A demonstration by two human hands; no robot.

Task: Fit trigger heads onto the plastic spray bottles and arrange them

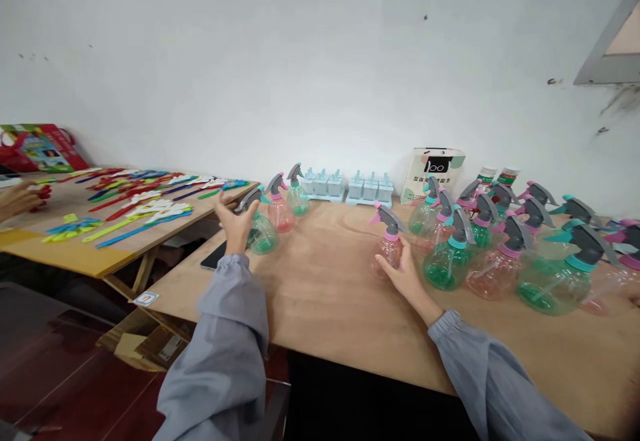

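Observation:
My left hand (235, 224) is raised at the left end of the table, thumb and fingers spread apart. Just beside it stands a green spray bottle (263, 234) with a grey and teal spray head, partly behind the hand. On the right, my right hand (404, 271) curls round the body of a pink spray bottle (387, 247) with a grey and pink head. That bottle is upright at the table. Behind the left one stand another pink spray bottle (281, 213) and a further green spray bottle (298, 197).
Several green and pink spray bottles (495, 271) crowd the right side. Pale blue ice-pop moulds (370, 191) and a printed paper bag (433, 174) stand near the wall. A dark flat device (215, 256) lies at left. Another person's hand (17, 201) shows over colourful hand-shaped toys (165, 209).

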